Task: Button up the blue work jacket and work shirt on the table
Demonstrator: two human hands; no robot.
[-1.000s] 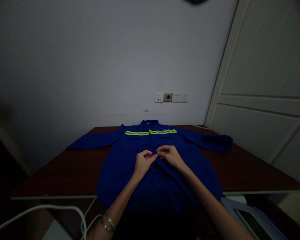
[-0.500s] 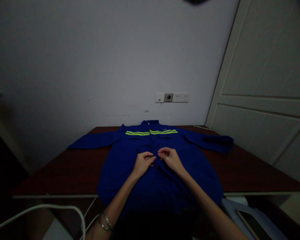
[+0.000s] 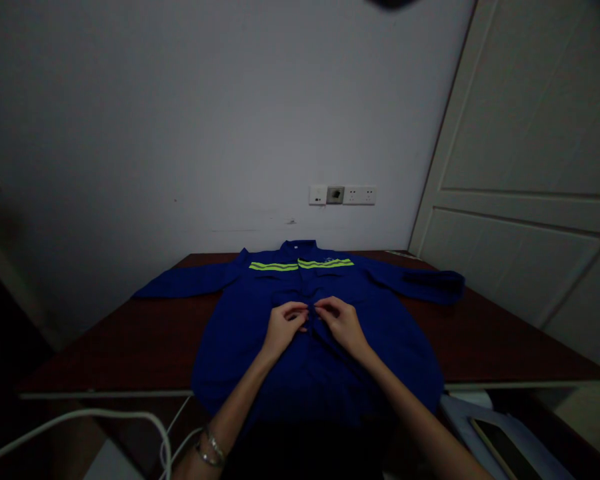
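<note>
Blue jacket [image 3: 245, 333] lies spread on the dark red table [image 3: 145, 353], with its collar towards the wall [image 3: 230, 133]. Left hand [image 3: 283, 327] and right hand [image 3: 343, 327], nearly closed, each pinch the cloth at its front opening.

Sockets [image 3: 359, 195] on a pale wall [image 3: 230, 120], a panelled door [image 3: 525, 160], a phone [image 3: 506, 449], a looping white cable [image 3: 115, 414]
</note>
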